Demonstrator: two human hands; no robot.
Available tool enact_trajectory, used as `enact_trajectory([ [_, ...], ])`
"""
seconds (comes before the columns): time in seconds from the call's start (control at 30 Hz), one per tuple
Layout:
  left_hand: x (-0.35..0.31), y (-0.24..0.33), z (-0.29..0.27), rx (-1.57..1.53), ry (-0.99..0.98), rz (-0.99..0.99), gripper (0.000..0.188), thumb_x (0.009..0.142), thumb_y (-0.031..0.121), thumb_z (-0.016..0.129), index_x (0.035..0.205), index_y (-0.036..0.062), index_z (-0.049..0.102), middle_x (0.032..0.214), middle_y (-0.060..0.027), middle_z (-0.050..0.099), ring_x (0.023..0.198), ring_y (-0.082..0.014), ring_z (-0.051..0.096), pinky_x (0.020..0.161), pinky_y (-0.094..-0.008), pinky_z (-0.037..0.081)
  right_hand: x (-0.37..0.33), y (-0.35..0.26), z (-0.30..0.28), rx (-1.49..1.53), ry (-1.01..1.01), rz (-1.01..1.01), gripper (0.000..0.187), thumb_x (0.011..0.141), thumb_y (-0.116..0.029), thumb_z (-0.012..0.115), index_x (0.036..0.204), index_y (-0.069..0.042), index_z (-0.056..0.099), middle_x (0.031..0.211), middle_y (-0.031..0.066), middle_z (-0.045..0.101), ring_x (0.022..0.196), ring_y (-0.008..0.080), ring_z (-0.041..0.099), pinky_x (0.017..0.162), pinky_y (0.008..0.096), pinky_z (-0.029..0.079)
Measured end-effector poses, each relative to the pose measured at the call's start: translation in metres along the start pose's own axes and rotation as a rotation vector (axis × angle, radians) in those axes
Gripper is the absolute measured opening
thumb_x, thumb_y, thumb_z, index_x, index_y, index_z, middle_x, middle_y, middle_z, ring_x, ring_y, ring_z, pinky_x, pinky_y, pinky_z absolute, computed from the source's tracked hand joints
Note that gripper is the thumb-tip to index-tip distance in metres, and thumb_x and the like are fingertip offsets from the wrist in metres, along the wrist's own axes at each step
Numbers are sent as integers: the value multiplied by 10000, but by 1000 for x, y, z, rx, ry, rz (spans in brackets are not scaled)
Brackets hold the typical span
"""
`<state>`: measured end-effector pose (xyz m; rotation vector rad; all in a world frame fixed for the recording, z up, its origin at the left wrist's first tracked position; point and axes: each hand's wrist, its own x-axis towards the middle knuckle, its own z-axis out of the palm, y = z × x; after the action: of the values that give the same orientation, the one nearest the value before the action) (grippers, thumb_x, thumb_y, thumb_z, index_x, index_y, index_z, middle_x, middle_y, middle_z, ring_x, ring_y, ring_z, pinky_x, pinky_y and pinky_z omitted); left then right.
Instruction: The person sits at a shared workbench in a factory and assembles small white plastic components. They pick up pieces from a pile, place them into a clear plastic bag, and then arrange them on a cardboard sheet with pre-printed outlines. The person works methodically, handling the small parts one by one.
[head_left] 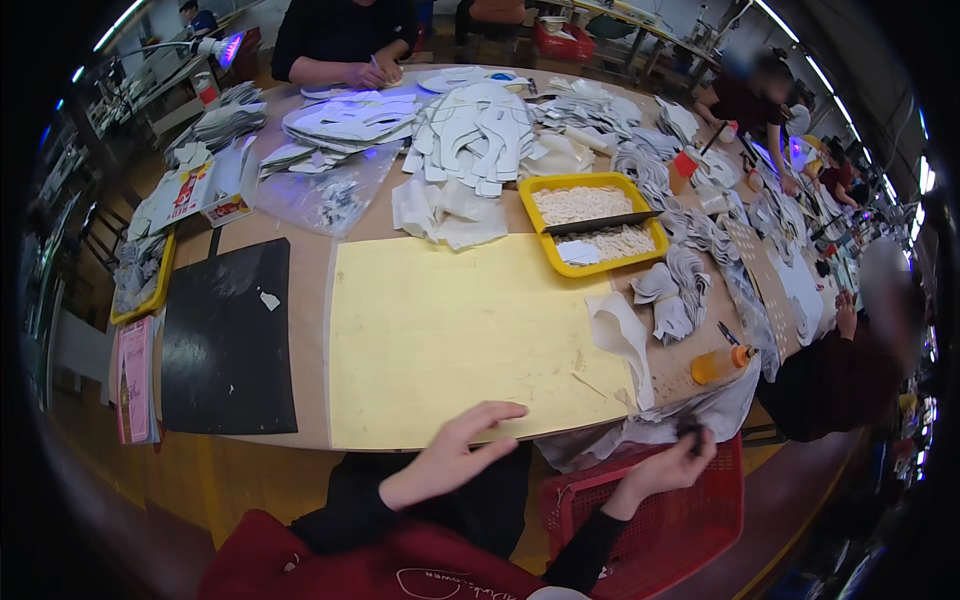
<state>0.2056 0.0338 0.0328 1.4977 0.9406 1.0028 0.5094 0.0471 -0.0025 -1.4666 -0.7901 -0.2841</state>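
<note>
I watch from head height through one wide fisheye, facing down on the nearby left hand (455,458) and right hand (665,468) and forward across the worktable (311,300), straight edges bending toward the rim.

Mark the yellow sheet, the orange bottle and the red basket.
Yellow sheet (450,330): head view, bare middle of its surface.
Orange bottle (712,367): head view, side of its body.
Red basket (685,530): head view, its bare inside.

One pale-yellow rectangular sheet (450,340), one black rectangular mat (226,345), one red perforated plastic basket (690,545) in the foreground, one orange-capped amber bottle (713,367), two yellow plastic trays (612,267). The overlapping flat white cut pieces (475,130) look numerous, probably dozens.
</note>
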Motion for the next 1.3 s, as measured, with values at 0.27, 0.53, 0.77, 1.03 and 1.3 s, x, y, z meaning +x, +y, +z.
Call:
enact_trajectory([
  [0.27,-23,-27,-93,-136,451,-251,189,1014,73,599,1159,-12,684,1100,-51,714,1038,-120,644,933,-266,497,38,237,-5,101,-241,765,334,1008,-64,533,1322,46,561,1293,145,590,1132,209,586,1002,324,445],
  [0.53,-48,4,-173,479,695,-75,272,958,94,645,1206,-18,666,1204,-101,674,1139,-214,630,995,-325,481,49,268,-23,13,-406,922,440,994,-80,546,1433,-90,556,1404,94,560,1227,224,525,992,382,426],
  [0.77,-40,-23,-255,1097,823,-170,381,926,134,666,1291,32,623,1362,-142,579,1294,-331,523,1087,-401,432,102,117,-50,73,-205,376,355,1044,-96,537,1387,-13,573,1460,129,518,1242,243,543,1026,363,465],
  [1.03,-38,-47,-277,1042,926,-100,191,882,82,693,1058,7,701,1030,-124,623,1039,-321,599,896,-409,506,95,6,-51,-22,-214,-52,341,1059,-136,514,1379,-23,539,1383,148,561,1144,252,589,972,383,489],
  [1.3,-31,-55,-285,1201,937,-149,97,902,99,671,898,18,617,956,-127,605,991,-323,595,860,-421,495,28,-67,5,115,-336,-211,206,1012,6,538,1191,70,617,1380,166,545,1205,264,575,1030,348,489],
])
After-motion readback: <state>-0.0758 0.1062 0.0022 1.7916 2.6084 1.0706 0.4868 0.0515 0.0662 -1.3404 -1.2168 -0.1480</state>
